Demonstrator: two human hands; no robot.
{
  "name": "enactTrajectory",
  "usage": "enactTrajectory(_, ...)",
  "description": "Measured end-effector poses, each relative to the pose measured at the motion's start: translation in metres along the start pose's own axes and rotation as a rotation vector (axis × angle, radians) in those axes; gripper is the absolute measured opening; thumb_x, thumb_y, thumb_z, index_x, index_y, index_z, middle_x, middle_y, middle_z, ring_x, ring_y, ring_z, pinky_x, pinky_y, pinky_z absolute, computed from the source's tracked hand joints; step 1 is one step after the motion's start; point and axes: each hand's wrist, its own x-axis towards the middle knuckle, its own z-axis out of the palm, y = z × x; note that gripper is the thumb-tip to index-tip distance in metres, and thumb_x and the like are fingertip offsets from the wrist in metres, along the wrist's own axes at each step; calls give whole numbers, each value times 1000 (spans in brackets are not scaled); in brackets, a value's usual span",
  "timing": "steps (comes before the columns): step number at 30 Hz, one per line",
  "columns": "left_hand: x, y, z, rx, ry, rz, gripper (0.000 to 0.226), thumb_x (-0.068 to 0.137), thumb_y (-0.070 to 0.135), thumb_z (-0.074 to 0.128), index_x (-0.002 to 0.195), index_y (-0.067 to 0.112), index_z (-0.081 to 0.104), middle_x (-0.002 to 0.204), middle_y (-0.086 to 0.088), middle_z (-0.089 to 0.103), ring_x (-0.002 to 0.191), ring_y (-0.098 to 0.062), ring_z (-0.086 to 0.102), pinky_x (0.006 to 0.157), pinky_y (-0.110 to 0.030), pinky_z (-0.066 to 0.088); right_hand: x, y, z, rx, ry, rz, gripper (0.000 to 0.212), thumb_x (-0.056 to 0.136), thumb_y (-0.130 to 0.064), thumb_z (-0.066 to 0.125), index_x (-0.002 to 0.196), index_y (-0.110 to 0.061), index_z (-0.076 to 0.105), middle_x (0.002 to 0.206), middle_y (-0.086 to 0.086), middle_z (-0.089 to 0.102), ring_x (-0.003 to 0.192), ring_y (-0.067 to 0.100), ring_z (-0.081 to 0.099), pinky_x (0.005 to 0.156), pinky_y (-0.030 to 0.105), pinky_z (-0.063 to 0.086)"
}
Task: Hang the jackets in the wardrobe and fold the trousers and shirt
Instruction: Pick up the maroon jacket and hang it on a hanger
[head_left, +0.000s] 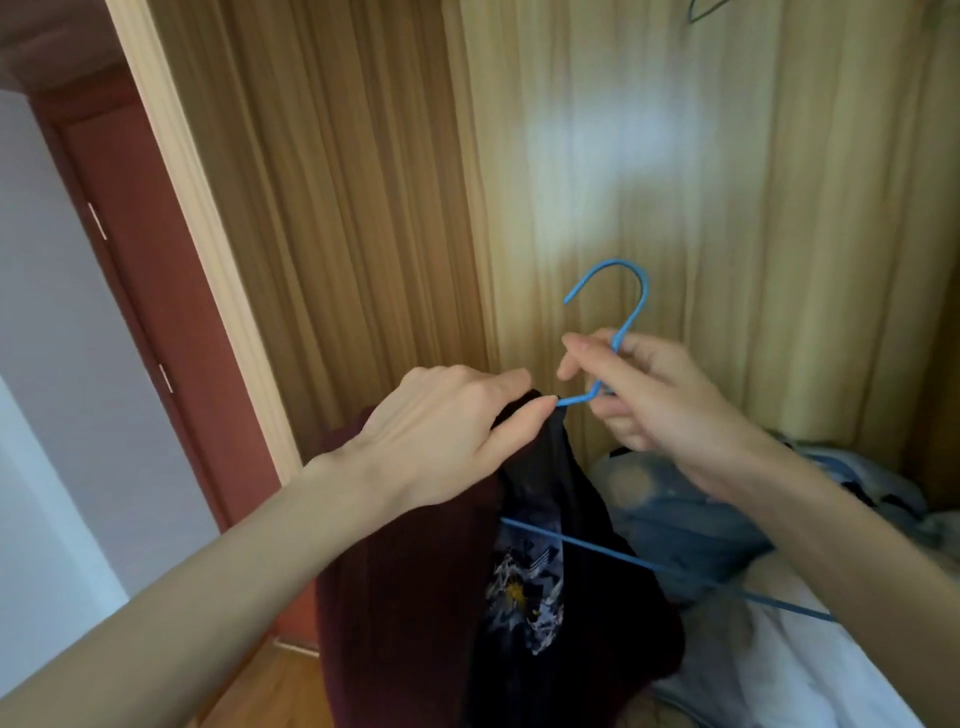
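In the head view my right hand (641, 389) has its fingers curled round the neck of the blue hanger (613, 332), and my left hand (447, 431) pinches the dark jacket (415, 597) at its top, right by the hanger's left arm. The jacket hangs in front of the wooden wardrobe (675, 156), beside the bed's left edge. I think I should keep the hanger steady and pull the shoulder snug over that arm so it cannot slip.

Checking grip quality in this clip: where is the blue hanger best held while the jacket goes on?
At the neck below the hook, from the right, as the right hand holds the hanger. The hook stays free, and the left hand can pull the jacket over the arm.
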Motion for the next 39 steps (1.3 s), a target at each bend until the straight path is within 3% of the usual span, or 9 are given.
enactTrajectory(4,-6,-11,-1,-73,51,-145,50,103,63,25,76,24,42,50,0,42,49,-22,41,54,-39,42,4,4,-36,67,-302,183,64,94,-71,48,126,-19,68,79,9,66,61,18,61,53,24,51)
enactTrajectory(6,-10,-20,-5,-103,105,-198,47,103,63,29,75,27,38,48,0,40,49,-25,41,56,-40,43,4,18,-46,158,-314,276,54,96,-57,47,118,-17,75,91,12,72,80,20,71,69,26,58)
enactTrajectory(9,-16,-30,-8,-24,178,-182,46,103,64,29,77,27,40,46,1,38,47,-27,44,51,-37,40,9,43,-50,297,-289,296,24,91,-32,70,109,-21,82,101,5,77,91,16,74,74,23,59)
enactTrajectory(14,-35,-52,-15,0,271,-214,48,104,58,36,76,19,41,48,5,36,46,-24,44,50,-35,36,25,55,-59,530,-405,253,42,91,-32,79,130,-21,73,126,3,73,111,14,72,88,27,58)
enactTrajectory(19,-46,-68,-24,-19,338,-244,44,106,53,40,71,27,31,47,5,29,42,-17,36,47,-31,24,30,76,-21,181,-347,189,30,92,-27,74,122,-29,75,124,-1,74,111,13,70,87,23,55)
enactTrajectory(24,-42,-67,-28,-19,352,-295,47,106,51,43,68,31,24,48,3,25,45,-23,33,46,-31,21,11,103,63,-442,-387,-79,83,78,-55,84,148,-47,41,143,-17,38,136,0,46,116,32,42)
enactTrajectory(27,-46,-71,-32,-38,359,-337,48,106,52,42,69,25,29,50,-2,30,49,-27,34,46,-38,30,5,119,85,-583,-278,-216,86,86,-50,77,156,-37,29,145,-20,31,138,0,41,114,35,42)
enactTrajectory(33,-64,-75,-37,-100,365,-398,50,105,52,42,69,18,34,53,-6,31,55,-31,33,51,-37,32,13,134,58,-670,-220,-140,74,79,-46,73,146,-37,40,136,-21,48,131,2,47,109,41,45)
enactTrajectory(39,-84,-77,-38,-119,361,-447,54,104,54,42,69,13,39,52,-4,32,55,-36,36,53,-39,35,13,156,30,-953,-99,-16,70,78,-28,78,141,-24,47,132,-5,45,122,21,47,106,41,43)
